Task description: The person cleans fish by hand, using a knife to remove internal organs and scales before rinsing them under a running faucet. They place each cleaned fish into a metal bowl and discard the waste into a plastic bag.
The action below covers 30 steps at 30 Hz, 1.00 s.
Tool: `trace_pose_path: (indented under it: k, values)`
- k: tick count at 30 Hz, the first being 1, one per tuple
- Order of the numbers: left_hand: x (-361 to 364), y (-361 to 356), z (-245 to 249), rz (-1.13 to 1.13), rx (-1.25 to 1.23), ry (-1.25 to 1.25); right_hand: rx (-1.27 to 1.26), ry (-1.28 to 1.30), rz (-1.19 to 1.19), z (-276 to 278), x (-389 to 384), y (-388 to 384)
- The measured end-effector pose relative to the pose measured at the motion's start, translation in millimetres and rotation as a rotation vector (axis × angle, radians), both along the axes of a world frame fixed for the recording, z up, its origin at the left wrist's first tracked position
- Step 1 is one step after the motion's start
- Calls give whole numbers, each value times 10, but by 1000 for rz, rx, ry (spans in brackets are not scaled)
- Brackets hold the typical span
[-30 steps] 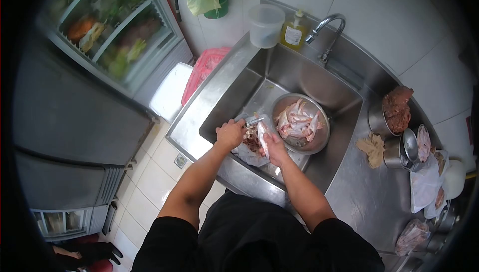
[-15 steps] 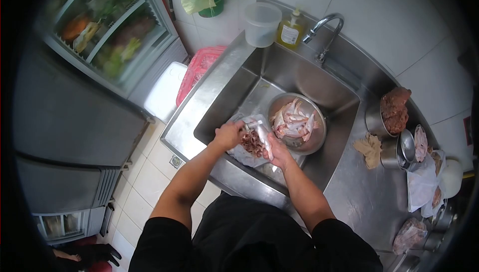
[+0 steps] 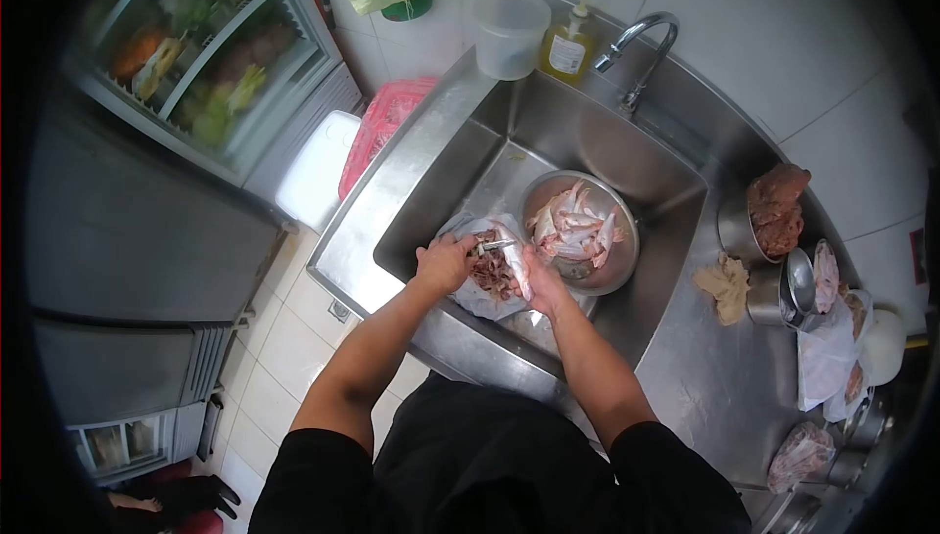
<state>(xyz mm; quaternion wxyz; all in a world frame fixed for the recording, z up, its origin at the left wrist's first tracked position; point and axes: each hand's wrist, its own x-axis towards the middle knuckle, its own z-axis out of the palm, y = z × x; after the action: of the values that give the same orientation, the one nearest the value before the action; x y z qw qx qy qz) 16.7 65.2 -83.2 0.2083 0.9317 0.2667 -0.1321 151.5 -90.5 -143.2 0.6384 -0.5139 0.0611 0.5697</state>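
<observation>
So my hands were both over the near edge of the sink [image 3: 607, 152], about the middle of the frame. My left hand [image 3: 446, 262] was clenched round a small metal tool [image 3: 494, 244]; couldn't say if it's a knife or scissors. My right hand [image 3: 543, 279] was gripping a pale strip of meat [image 3: 516, 272], right where the tool's tip was. Both sat over a clear plastic bag [image 3: 470, 297] of dark reddish scraps [image 3: 494, 275] lying in the sink. Just beyond, touching the bag's right side, was the steel bowl [image 3: 634, 240] of pinkish pieces [image 3: 573, 226]. On the surface [image 3: 705, 368] to the right lay a crumpled rag [image 3: 727, 284]. At the top stood the faucet [image 3: 636, 45], soap bottle [image 3: 568, 45] and plastic tub [image 3: 509, 30].
</observation>
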Motion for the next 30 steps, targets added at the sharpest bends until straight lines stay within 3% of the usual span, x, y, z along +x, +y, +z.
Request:
trace_pose_path:
  k: [1, 4, 8, 11, 14, 17, 20, 23, 27, 30]
  values:
    - [16, 4, 13, 48, -2, 7, -14, -61, -5, 46, -5, 22]
    - [-39, -82, 28, -205, -24, 3, -70, -142, -11, 118, -31, 31]
    - [28, 54, 110, -99, 60, 79, -64, -174, -20, -99, 9, 46]
    - [-100, 4, 61, -309, 68, -1, -105, -174, -6, 92, 2, 53]
    - [4, 56, 99, -26, -23, 13, 42, 33, 12, 53, 78, 6]
    - [73, 126, -45, 111, 4, -8, 77, -118, 112, 154, 14, -29]
    - [169, 58, -71, 107, 23, 99, 161, -150, 155, 7, 14, -16]
    - [122, -156, 135, -107, -31, 76, 186, -62, 127, -103, 0, -19]
    - [121, 38, 122, -154, -71, 120, 104, -160, 169, -23, -51, -45]
    - [206, 118, 151, 48, -5, 161, 92, -255, 202, -55, -57, -33]
